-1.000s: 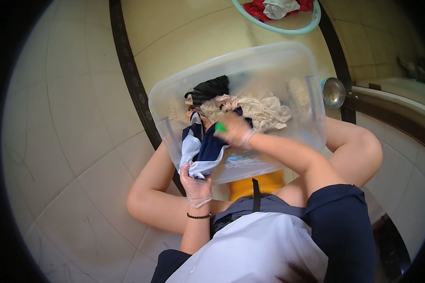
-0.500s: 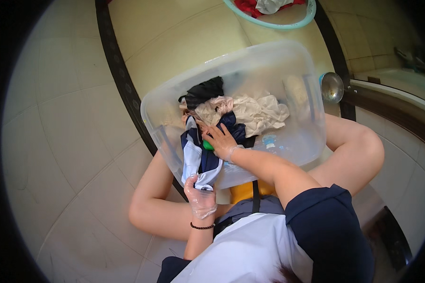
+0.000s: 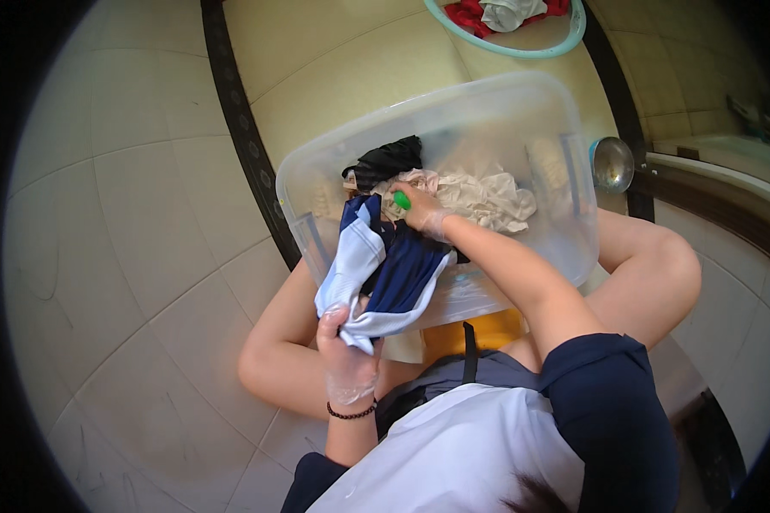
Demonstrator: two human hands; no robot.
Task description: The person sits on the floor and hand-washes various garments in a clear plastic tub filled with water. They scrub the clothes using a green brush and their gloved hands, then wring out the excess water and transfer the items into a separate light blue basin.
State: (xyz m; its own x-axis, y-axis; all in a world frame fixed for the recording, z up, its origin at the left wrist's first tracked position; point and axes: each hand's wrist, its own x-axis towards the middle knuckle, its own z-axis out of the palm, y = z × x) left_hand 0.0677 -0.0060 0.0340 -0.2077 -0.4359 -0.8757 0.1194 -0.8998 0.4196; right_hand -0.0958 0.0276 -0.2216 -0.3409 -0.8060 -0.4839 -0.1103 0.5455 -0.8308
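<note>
My left hand (image 3: pixel 349 359), in a clear plastic glove, is closed on the edge of a navy and light blue garment (image 3: pixel 346 256) at the near rim of a translucent tub (image 3: pixel 436 103). From there the cloth stretches over the rim into the tub. My gloved right hand (image 3: pixel 423 214) is inside the tub above the cloth, fingers wrapped round a small green rounded object (image 3: pixel 402 200) whose kind I cannot make out. Beyond it lie a black cloth (image 3: pixel 387 162) and a crumpled cream cloth (image 3: pixel 488 198).
The tub sits between my bent legs. A pale green basin (image 3: pixel 539 51) with red and white cloths stands at the far side. To the right, a round metal bowl (image 3: pixel 613 164) rests beside a dark strip. Grey tiles (image 3: pixel 137 256) cover the floor at left.
My right hand has moved farther into the tub, and the green object now shows in its fingers. The garment is spread wider, and my left hand has shifted slightly left.
</note>
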